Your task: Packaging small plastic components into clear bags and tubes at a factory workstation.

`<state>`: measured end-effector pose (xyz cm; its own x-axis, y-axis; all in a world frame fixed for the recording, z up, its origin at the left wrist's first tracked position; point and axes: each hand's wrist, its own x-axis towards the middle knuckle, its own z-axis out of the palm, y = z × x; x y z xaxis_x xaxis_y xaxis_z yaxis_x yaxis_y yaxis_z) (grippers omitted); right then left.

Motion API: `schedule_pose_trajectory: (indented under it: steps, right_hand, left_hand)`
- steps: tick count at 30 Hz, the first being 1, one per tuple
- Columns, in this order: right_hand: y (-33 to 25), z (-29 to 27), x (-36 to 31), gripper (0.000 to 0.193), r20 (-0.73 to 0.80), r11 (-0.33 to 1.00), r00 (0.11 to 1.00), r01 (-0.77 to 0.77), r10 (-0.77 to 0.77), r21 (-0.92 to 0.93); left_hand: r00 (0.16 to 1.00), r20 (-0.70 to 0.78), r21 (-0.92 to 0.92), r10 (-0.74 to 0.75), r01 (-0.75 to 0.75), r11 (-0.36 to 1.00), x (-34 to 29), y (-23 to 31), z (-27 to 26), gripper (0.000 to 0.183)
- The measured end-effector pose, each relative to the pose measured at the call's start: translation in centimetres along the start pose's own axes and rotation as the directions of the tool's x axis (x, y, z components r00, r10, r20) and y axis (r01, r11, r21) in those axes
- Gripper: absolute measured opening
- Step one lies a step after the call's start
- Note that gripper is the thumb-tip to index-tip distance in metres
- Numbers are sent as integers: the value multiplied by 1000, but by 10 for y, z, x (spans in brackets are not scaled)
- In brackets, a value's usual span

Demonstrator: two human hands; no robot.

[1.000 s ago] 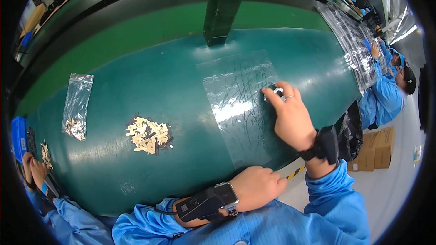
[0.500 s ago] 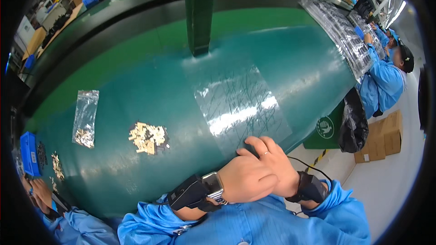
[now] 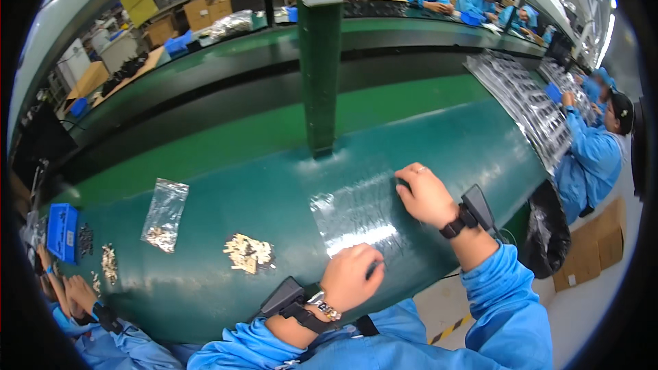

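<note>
A clear plastic sheet (image 3: 351, 220) lies on the green work surface (image 3: 212, 301), with thin dark lines or strips showing on it and bright glare across it. My left hand (image 3: 353, 277) is at the sheet's near edge, fingers curved and thumb apart from the index finger. Farther off, my right hand (image 3: 428, 195) is over the sheet's far right side, its fingers bent and a gap showing between index finger and thumb. I see nothing held in either hand, though some fingertips are hidden. To the left sits a pile of small cream-coloured pieces (image 3: 248, 252) with dark bits around it.
A clear bag (image 3: 166, 216) holding small cream pieces lies farther left, near a blue bin (image 3: 63, 233) and a co-worker's hands (image 3: 81, 293). A green post (image 3: 321, 82) stands beyond the sheet. Clear plastic packaging (image 3: 524, 109) lies at the far right, near seated co-workers.
My hands have parted from where they overlapped near my body. The right has moved out to the sheet's far right side, the left to its near edge. The view has tilted up.
</note>
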<state>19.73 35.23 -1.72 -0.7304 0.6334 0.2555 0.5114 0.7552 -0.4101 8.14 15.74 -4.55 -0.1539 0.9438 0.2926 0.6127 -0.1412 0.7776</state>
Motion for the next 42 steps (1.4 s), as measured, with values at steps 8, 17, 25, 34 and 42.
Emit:
schedule_pose_trajectory:
  steps: [8, 17, 25, 34, 42]
  right_hand:
    - [27, 37, 53, 14, -412, 991, 907, 33, -84, -130]
    - [16, 44, 53, 7, -342, 997, 939, 4, -29, -75]
    - [-4, 38, 51, 22, -380, 997, 925, -4, -24, -72]
    - [14, 52, 42, 13, -356, 961, 912, 116, -203, -252]
    - [7, 54, 42, 14, -358, 935, 900, 124, -247, -332]
  left_hand:
    - [992, 79, -22, 97, -95, 995, 4, 3, 11, 11]
    - [993, 100, -12, 63, -62, 998, 6, 14, 4, 11]
    - [991, 103, -8, 79, -79, 997, 3, 12, 2, 11]
    - [988, 86, 6, 130, -131, 991, -6, 8, 9, 12]
    - [983, 39, 23, 179, -180, 983, -10, 2, 14, 9]
